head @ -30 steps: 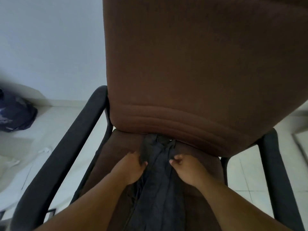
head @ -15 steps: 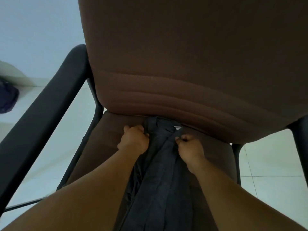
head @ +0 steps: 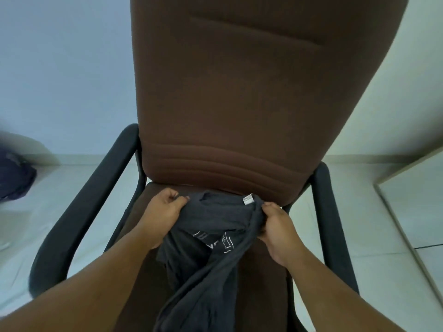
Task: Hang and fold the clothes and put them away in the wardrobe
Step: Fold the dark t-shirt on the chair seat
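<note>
One brown office chair (head: 239,104) filling most of the view, black armrests (head: 79,212) either side, pale tiled floor (head: 359,212) beneath. Off at the left edge, a dark blue bundle (head: 14,178) on the floor, too blurred to identify. Draped down the seat from the backrest crease toward the front edge, a dark grey garment (head: 206,259) with white print and a small white tag (head: 248,200) near its top. Gripped at the upper left corner by the left hand (head: 165,207), fingers curled into the cloth. Pinched and bunched at the upper right by the right hand (head: 275,224). Likely held at both top corners to lift it clear and shake it flat before folding or hanging.
</note>
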